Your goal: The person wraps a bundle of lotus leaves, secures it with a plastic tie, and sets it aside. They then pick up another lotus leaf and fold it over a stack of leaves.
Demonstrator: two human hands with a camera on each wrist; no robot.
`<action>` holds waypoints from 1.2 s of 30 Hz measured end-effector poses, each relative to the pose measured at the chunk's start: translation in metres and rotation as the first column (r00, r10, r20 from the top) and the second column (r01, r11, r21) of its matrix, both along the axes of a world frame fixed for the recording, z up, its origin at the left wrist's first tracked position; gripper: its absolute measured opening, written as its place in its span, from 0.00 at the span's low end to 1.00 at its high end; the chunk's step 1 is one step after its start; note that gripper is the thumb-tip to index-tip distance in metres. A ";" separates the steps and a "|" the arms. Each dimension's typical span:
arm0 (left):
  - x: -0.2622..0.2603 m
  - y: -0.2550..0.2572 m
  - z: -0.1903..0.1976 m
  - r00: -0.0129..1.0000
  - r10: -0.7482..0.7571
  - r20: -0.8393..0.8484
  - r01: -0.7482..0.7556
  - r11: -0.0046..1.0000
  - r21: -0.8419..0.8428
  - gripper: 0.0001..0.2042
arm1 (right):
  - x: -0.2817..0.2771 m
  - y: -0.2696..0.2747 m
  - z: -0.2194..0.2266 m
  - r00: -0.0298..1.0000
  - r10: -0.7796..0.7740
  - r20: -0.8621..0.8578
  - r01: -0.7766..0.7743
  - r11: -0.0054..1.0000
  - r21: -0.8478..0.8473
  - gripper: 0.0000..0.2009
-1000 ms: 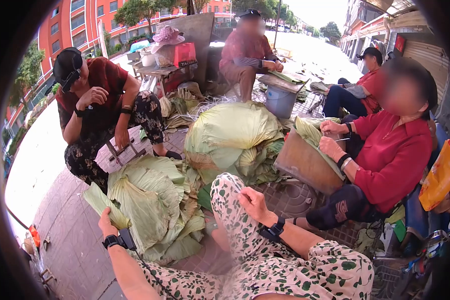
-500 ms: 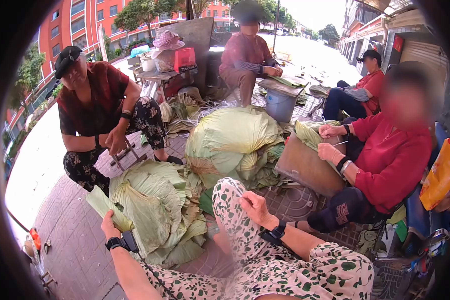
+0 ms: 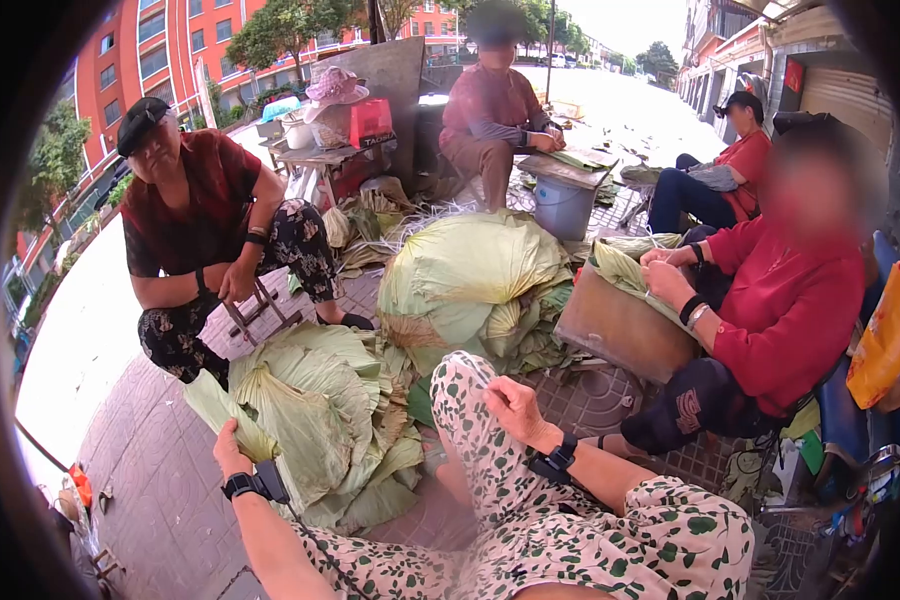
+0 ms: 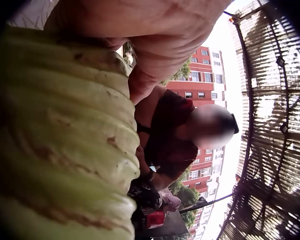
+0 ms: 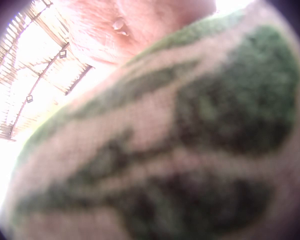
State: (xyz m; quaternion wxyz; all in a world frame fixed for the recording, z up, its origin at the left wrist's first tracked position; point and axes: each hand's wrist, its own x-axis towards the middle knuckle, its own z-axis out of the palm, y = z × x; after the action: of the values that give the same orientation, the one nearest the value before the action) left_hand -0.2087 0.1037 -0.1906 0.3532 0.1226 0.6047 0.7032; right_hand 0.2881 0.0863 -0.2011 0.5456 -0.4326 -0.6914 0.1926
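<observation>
In the head view my left hand (image 3: 232, 450) grips the near end of a folded, pale green large leaf (image 3: 220, 408), thumb on top. It is held at the left edge of a heap of large wilted leaves (image 3: 315, 420). Close up in the left wrist view, the ribbed, brown-flecked folds of the leaf (image 4: 65, 135) fill the left side, under the palm. My right hand (image 3: 515, 410) rests on the raised knee in leaf-print trousers (image 3: 470, 430), fingers loosely curled and holding nothing. Trouser cloth covers most of the right wrist view.
A bigger leaf mound (image 3: 475, 275) stands ahead. To the right, a seated person (image 3: 790, 300) works leaves on a tilted board (image 3: 625, 330). Another person (image 3: 200, 210) sits at the left. Behind are a blue bucket (image 3: 565, 208) under a board and a small table with bags.
The person at the left has lowered a raised hand to the knees and lifted their head. The view has shifted slightly. My left hand keeps the leaf; my right stays on the knee.
</observation>
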 end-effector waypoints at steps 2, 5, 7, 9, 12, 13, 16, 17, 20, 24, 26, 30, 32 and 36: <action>0.005 -0.007 0.006 0.999 0.023 -0.035 -0.023 1.000 0.008 0.20 | 0.001 -0.001 0.001 1.000 0.005 0.009 -0.005 1.000 -0.012 0.06; 0.007 -0.010 0.007 0.999 0.033 -0.027 -0.034 0.999 -0.027 0.20 | 0.003 -0.003 0.002 1.000 -0.002 0.027 0.003 0.999 -0.044 0.06; 0.001 -0.005 0.002 1.000 0.006 -0.020 -0.006 1.000 -0.009 0.20 | 0.004 -0.004 0.001 0.999 -0.011 0.044 0.013 0.998 -0.065 0.06; -0.001 -0.005 0.000 0.999 -0.006 -0.033 0.007 1.000 0.003 0.20 | 0.005 -0.006 0.003 0.999 -0.005 0.038 0.009 0.993 -0.114 0.06; -0.005 -0.003 -0.002 0.999 -0.023 -0.048 0.024 1.000 0.000 0.20 | 0.002 -0.003 0.001 1.000 0.008 0.008 -0.008 1.000 0.002 0.06; -0.007 -0.004 -0.004 0.998 -0.025 -0.053 0.025 1.000 -0.013 0.20 | 0.002 -0.005 0.000 1.000 0.008 0.012 -0.008 1.000 -0.003 0.06; -0.005 -0.004 -0.002 0.999 -0.019 -0.048 0.019 1.000 -0.010 0.20 | 0.003 -0.007 0.005 1.000 0.012 0.004 -0.012 0.997 -0.077 0.06; -0.016 0.001 -0.014 0.996 -0.049 -0.072 0.051 0.999 0.016 0.20 | 0.004 -0.010 0.006 1.000 0.017 0.002 -0.017 0.997 -0.081 0.06; -0.012 0.014 -0.015 0.999 -0.036 0.003 0.036 0.999 -0.015 0.19 | 0.010 -0.015 0.008 1.000 0.013 -0.008 -0.014 0.998 -0.064 0.06; -0.003 0.026 -0.012 0.996 -0.074 -0.051 0.073 0.997 -0.024 0.18 | 0.019 -0.017 0.000 0.999 -0.021 -0.033 0.020 0.999 -0.039 0.06; 0.009 0.027 -0.004 0.994 -0.092 -0.053 0.092 0.996 -0.001 0.18 | 0.025 -0.015 0.000 0.999 -0.031 -0.045 0.030 0.999 -0.015 0.05; 0.019 0.040 -0.009 0.993 -0.102 -0.066 0.104 0.994 0.039 0.16 | 0.030 -0.016 0.004 0.998 -0.046 -0.047 0.043 0.997 -0.062 0.05; 0.016 0.044 -0.011 0.988 -0.123 -0.089 0.123 0.992 0.002 0.16 | 0.027 -0.019 0.008 0.995 -0.013 -0.102 0.007 0.998 -0.056 0.04; 0.032 0.045 -0.002 0.975 -0.207 -0.076 0.209 0.977 0.026 0.16 | 0.024 -0.021 0.011 0.993 -0.012 -0.114 0.012 1.000 0.001 0.06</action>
State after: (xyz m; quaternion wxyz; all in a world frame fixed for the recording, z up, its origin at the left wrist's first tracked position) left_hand -0.1768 0.1488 -0.1927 0.4005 0.2169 0.5890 0.6676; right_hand 0.3125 0.0651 -0.1901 0.5858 -0.4247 -0.6565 0.2132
